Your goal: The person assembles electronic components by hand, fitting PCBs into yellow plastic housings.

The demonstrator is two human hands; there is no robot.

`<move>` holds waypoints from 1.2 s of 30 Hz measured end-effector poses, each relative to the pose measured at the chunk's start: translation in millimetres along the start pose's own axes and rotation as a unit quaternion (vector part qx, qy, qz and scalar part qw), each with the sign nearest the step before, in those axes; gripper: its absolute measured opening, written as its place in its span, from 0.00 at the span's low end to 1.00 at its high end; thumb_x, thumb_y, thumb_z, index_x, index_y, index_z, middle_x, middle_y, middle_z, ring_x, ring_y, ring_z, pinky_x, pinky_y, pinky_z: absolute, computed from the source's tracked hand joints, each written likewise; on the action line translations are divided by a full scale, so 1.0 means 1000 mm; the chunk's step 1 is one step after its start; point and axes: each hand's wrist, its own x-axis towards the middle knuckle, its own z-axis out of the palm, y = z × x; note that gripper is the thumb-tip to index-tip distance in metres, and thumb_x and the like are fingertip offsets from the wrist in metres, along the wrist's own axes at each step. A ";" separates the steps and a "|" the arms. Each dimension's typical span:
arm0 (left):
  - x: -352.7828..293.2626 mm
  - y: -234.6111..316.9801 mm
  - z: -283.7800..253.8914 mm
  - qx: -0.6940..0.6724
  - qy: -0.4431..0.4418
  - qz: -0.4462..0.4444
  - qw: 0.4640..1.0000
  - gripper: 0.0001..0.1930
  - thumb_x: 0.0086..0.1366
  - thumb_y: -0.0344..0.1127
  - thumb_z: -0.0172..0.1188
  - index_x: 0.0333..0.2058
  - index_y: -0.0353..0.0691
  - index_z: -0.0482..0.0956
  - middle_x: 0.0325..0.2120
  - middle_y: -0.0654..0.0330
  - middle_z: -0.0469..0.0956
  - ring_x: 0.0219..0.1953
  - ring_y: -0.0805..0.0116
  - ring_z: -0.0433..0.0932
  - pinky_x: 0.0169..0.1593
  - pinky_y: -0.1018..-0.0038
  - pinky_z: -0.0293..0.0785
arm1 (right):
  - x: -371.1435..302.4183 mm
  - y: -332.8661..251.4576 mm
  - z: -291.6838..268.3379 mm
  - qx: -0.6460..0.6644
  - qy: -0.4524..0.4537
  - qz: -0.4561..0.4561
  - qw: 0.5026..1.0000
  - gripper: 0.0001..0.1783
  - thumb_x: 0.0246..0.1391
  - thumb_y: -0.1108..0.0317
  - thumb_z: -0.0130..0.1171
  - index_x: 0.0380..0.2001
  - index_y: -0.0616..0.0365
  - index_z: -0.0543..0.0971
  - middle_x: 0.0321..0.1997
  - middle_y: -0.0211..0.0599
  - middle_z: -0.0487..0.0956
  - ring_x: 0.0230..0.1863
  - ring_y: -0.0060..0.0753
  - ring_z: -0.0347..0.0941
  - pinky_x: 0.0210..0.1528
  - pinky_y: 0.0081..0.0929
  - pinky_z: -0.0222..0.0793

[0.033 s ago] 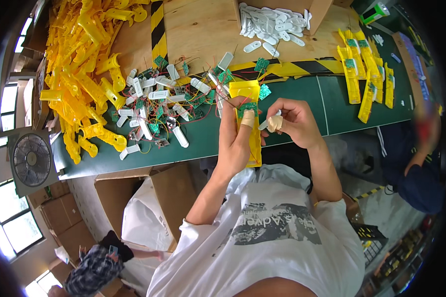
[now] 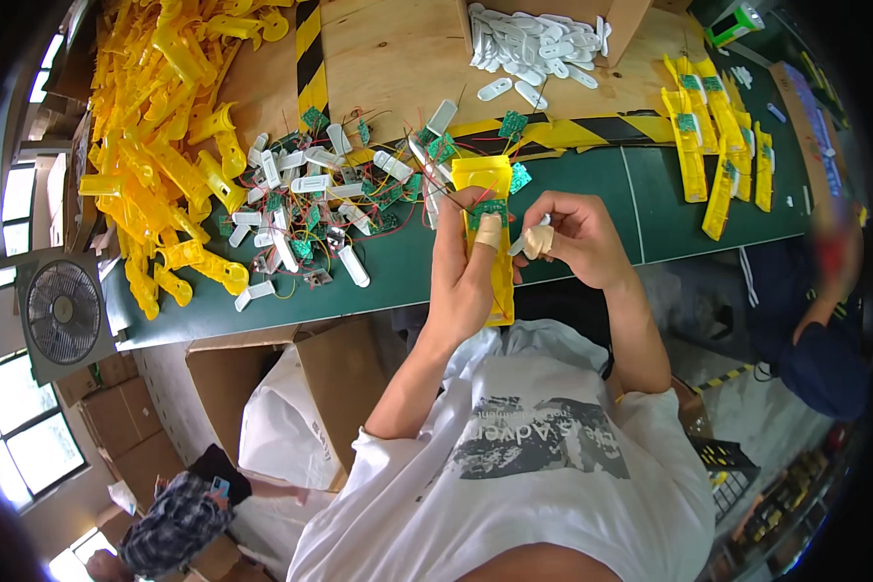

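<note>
My left hand [image 2: 463, 276] is closed around a long yellow plastic housing [image 2: 498, 291], which it holds upright above the table's near edge. A taped thumb presses on a small green circuit board [image 2: 493, 208] at the housing's upper part. Just right of the housing, my right hand [image 2: 584, 238] pinches a small whitish piece [image 2: 517, 247] between taped fingertips. What kind of piece it is cannot be made out. Beyond the housing lies another green circuit board [image 2: 520, 177].
White plastic cases with wired boards [image 2: 310, 184] are heaped on the green table [image 2: 592, 213], beside piled yellow housings [image 2: 165, 145]. White covers [image 2: 543, 48] lie at the back. Yellow housings with boards [image 2: 713, 126] lie right. A person [image 2: 179, 529] stands lower left, another [image 2: 815, 320] at right.
The yellow housing and my left hand have shifted very slightly to the right. At the lower left, the other person has moved a little. My grip looks the same.
</note>
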 end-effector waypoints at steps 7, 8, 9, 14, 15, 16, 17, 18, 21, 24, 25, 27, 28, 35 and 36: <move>-0.006 -0.006 0.013 0.090 0.004 0.037 0.995 0.14 0.75 0.32 0.43 0.56 0.39 0.60 0.39 0.56 0.73 0.27 0.74 0.76 0.28 0.79 0.75 | -0.003 0.005 0.014 0.030 0.049 -0.038 0.998 0.15 0.57 0.71 0.66 0.44 0.64 0.76 0.32 0.28 0.79 0.31 0.17 0.76 0.34 0.18 0.74; -0.006 -0.008 0.013 0.092 -0.004 0.040 0.995 0.14 0.75 0.32 0.44 0.56 0.38 0.60 0.39 0.56 0.73 0.26 0.75 0.75 0.27 0.79 0.73 | -0.004 0.008 0.018 0.080 0.062 -0.031 0.994 0.17 0.56 0.71 0.66 0.47 0.64 0.75 0.33 0.29 0.78 0.32 0.18 0.76 0.35 0.19 0.74; -0.005 -0.009 0.014 0.093 -0.008 0.038 0.995 0.14 0.75 0.32 0.44 0.56 0.38 0.60 0.39 0.56 0.73 0.26 0.75 0.75 0.27 0.79 0.73 | -0.005 0.011 0.020 0.130 0.075 -0.024 0.988 0.20 0.55 0.71 0.67 0.49 0.64 0.74 0.33 0.30 0.78 0.32 0.18 0.76 0.35 0.19 0.75; -0.003 -0.009 0.016 0.172 0.005 0.109 0.979 0.12 0.75 0.29 0.43 0.54 0.37 0.61 0.37 0.56 0.74 0.26 0.76 0.74 0.28 0.79 0.73 | -0.010 0.016 0.026 0.024 0.125 -0.098 0.987 0.24 0.55 0.76 0.65 0.55 0.66 0.74 0.39 0.35 0.78 0.36 0.22 0.77 0.37 0.20 0.76; -0.003 -0.010 0.014 0.173 0.004 0.107 0.979 0.12 0.75 0.29 0.43 0.54 0.37 0.61 0.37 0.56 0.74 0.26 0.76 0.74 0.28 0.79 0.73 | -0.010 0.014 0.027 -0.037 0.133 -0.131 0.982 0.25 0.54 0.77 0.65 0.56 0.66 0.74 0.40 0.37 0.78 0.37 0.22 0.77 0.38 0.21 0.76; -0.003 -0.013 0.012 0.201 -0.005 0.101 0.974 0.12 0.74 0.28 0.43 0.54 0.37 0.61 0.36 0.55 0.74 0.27 0.75 0.74 0.28 0.79 0.73 | -0.011 0.011 0.025 -0.036 0.134 -0.130 0.982 0.25 0.54 0.77 0.65 0.56 0.66 0.74 0.40 0.37 0.78 0.37 0.22 0.77 0.38 0.21 0.76; -0.003 -0.014 0.010 0.229 -0.013 0.094 0.969 0.12 0.74 0.27 0.43 0.54 0.37 0.61 0.35 0.55 0.74 0.27 0.75 0.74 0.28 0.79 0.73 | -0.012 0.007 0.024 -0.087 0.124 -0.124 0.981 0.25 0.54 0.79 0.64 0.57 0.66 0.75 0.41 0.38 0.78 0.37 0.24 0.77 0.39 0.23 0.76; -0.003 -0.015 0.009 0.230 -0.014 0.093 0.969 0.12 0.74 0.27 0.43 0.54 0.37 0.61 0.35 0.55 0.74 0.27 0.75 0.74 0.28 0.79 0.73 | -0.013 0.003 0.023 -0.138 0.112 -0.117 0.977 0.26 0.54 0.80 0.63 0.57 0.65 0.75 0.42 0.39 0.78 0.38 0.25 0.78 0.40 0.24 0.76; 0.001 -0.020 0.010 0.217 0.002 0.125 0.968 0.15 0.69 0.20 0.45 0.53 0.33 0.64 0.29 0.54 0.74 0.23 0.70 0.74 0.26 0.73 0.70 | -0.015 -0.007 0.028 -0.272 0.125 -0.140 0.944 0.26 0.53 0.80 0.61 0.57 0.64 0.75 0.43 0.44 0.78 0.39 0.35 0.79 0.42 0.29 0.75; 0.004 -0.018 0.010 0.176 0.001 0.110 0.978 0.14 0.69 0.20 0.45 0.52 0.34 0.65 0.29 0.54 0.74 0.22 0.70 0.74 0.25 0.73 0.71 | -0.018 -0.006 0.034 -0.353 0.141 -0.154 0.912 0.29 0.51 0.83 0.58 0.59 0.65 0.73 0.46 0.47 0.75 0.41 0.46 0.77 0.42 0.34 0.74; 0.004 -0.013 0.011 0.200 -0.009 0.128 0.971 0.14 0.70 0.21 0.44 0.52 0.34 0.64 0.34 0.53 0.74 0.29 0.71 0.74 0.31 0.74 0.72 | -0.019 -0.007 0.037 -0.352 0.143 -0.155 0.912 0.29 0.51 0.83 0.58 0.59 0.65 0.73 0.46 0.47 0.75 0.41 0.46 0.77 0.42 0.34 0.74; 0.002 -0.011 0.012 0.221 -0.027 0.142 0.964 0.13 0.70 0.21 0.43 0.52 0.34 0.64 0.39 0.53 0.74 0.35 0.71 0.75 0.37 0.75 0.73 | -0.025 -0.009 0.046 -0.420 0.170 -0.144 0.880 0.33 0.47 0.85 0.55 0.61 0.65 0.70 0.48 0.47 0.73 0.42 0.51 0.75 0.43 0.37 0.73; 0.001 -0.014 0.012 0.209 -0.030 0.130 0.969 0.13 0.70 0.21 0.43 0.52 0.34 0.64 0.41 0.53 0.73 0.37 0.71 0.74 0.40 0.75 0.72 | -0.027 -0.008 0.048 -0.432 0.174 -0.139 0.874 0.36 0.45 0.86 0.54 0.63 0.65 0.68 0.50 0.47 0.72 0.43 0.51 0.75 0.43 0.39 0.73; 0.007 -0.014 0.019 0.226 -0.077 0.174 0.955 0.14 0.69 0.20 0.46 0.53 0.35 0.65 0.31 0.53 0.75 0.26 0.70 0.76 0.29 0.74 0.73 | -0.036 -0.006 0.035 -0.362 0.188 -0.157 0.899 0.34 0.47 0.85 0.53 0.61 0.66 0.68 0.46 0.48 0.74 0.44 0.52 0.74 0.45 0.41 0.72; 0.009 -0.015 0.021 0.229 -0.079 0.171 0.955 0.14 0.69 0.20 0.46 0.52 0.35 0.65 0.32 0.52 0.75 0.29 0.67 0.77 0.32 0.72 0.74 | -0.039 -0.007 0.034 -0.371 0.195 -0.154 0.895 0.33 0.47 0.85 0.53 0.61 0.67 0.68 0.45 0.49 0.74 0.44 0.52 0.74 0.44 0.41 0.72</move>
